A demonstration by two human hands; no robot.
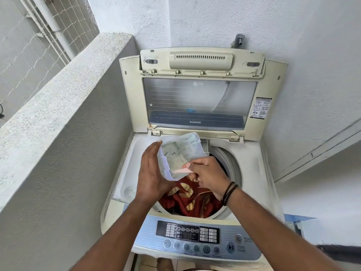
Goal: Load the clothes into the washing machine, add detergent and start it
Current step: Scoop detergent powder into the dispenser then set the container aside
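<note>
A top-loading washing machine [252, 173] stands with its lid [199, 98] raised against the wall. Red clothes with gold leaf patterns [187, 198] lie in the drum. My left hand [151, 173] holds a translucent plastic box of detergent powder [180, 151] tilted over the drum opening, fingers straight along its side. My right hand [207, 176] pinches a small pink scoop [181, 170] whose tip is inside the box. The control panel [195, 235] with its buttons sits at the machine's near edge.
A grey parapet wall [64, 106] runs close along the left of the machine. White walls close in behind and to the right, with a tap [239, 40] above the lid. A ledge [320, 151] projects on the right.
</note>
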